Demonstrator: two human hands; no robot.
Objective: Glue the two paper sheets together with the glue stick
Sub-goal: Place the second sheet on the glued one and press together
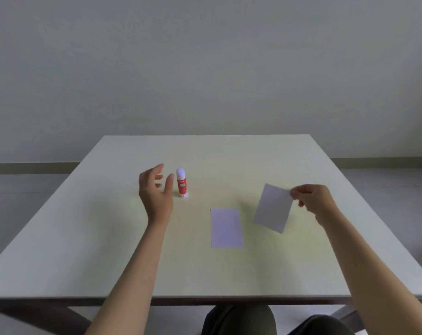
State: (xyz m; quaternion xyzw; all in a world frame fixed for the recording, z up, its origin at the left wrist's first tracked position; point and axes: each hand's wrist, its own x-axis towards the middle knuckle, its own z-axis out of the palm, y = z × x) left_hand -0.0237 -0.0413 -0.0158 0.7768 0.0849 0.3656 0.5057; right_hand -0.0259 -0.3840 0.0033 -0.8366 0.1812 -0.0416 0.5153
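Label text on the glue stick [182, 183], centre-left of frame, is reading too small & blurry to make out. Right hand [314, 201] is covering the top right corner of the lifted paper sheet [272, 209]. Both forearms are getting cut off by the bottom edge; table [84, 238] corners are running out at lower left & right.

Table [108, 226]: glue stick [182, 183], paper sheet [226, 228].
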